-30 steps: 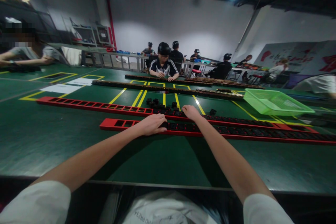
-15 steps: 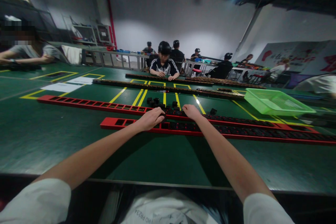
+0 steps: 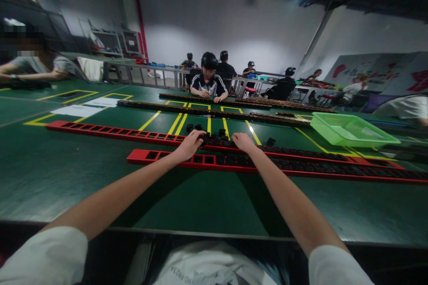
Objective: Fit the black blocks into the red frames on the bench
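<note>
Two long red slotted frames lie across the green table. The far red frame (image 3: 110,132) has bare slots on the left and black square pieces to the right. In the near red frame (image 3: 137,156), black pieces (image 3: 230,160) also fill the right part. My left hand (image 3: 190,147) is above the far frame, its thumb and fingers closed on a small black block (image 3: 206,137) at the fingertips. On that same frame rests my right hand (image 3: 244,141), fingers curled down; whatever they hold is hidden. Loose black blocks (image 3: 222,132) lie just behind the frame.
A green plastic basket (image 3: 354,131) stands at the right. Long dark strips (image 3: 200,109) cross the table farther back, where a co-worker (image 3: 207,78) sits. White paper sheets (image 3: 77,110) lie at left, and yellow tape lines (image 3: 150,121) mark the tabletop.
My left hand has moved a little left and away from me, off the near frame toward the far one. My right hand has hardly moved.
</note>
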Tool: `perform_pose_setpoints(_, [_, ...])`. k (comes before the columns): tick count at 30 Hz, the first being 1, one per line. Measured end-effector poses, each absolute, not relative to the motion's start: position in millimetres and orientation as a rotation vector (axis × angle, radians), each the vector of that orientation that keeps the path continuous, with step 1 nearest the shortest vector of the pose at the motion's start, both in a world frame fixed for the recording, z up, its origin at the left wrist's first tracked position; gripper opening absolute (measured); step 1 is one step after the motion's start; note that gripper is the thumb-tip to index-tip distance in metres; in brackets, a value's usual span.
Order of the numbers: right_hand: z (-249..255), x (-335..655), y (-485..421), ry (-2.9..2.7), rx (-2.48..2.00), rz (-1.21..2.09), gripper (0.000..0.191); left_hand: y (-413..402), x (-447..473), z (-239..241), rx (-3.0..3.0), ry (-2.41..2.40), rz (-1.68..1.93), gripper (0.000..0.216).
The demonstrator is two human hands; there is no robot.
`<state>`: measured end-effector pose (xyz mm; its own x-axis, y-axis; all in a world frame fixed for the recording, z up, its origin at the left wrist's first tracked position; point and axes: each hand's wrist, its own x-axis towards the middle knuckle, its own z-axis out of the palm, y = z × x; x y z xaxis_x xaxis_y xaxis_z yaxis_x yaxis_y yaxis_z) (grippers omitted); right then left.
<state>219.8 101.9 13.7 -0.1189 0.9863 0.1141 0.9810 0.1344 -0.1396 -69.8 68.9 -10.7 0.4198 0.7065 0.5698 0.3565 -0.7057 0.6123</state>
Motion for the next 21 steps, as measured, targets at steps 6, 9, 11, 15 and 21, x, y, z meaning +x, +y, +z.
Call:
perform_pose_setpoints(6, [13.1, 219.5, 102.0, -2.224, -1.97, 0.039, 0.035, 78.8, -71.0, -17.6, 1.741, 0.846, 1.282, 0.04])
perform_pose_setpoints(9, [13.1, 219.5, 101.4, -2.224, -1.969, 0.038, 0.036, 80.6, -72.2, -15.4, 1.52, 0.885, 1.302, 0.04])
perform_pose_setpoints(11, [13.3, 219.5, 101.0, -2.226, -1.967, 0.04, 0.037, 80.3, -73.2, -12.8, 1.412, 0.899, 1.298, 0.042])
perform_pose_setpoints(15, [14.2, 219.6, 100.0, -2.227, -1.967, 0.043, 0.036, 78.5, -73.4, -9.4, 1.256, 0.811, 1.321, 0.035])
perform_pose_setpoints(21, [16.7, 218.0, 97.6, -2.226, -1.966, 0.045, 0.035, 84.6, -77.4, -7.4, 1.272, 0.787, 1.398, 0.027])
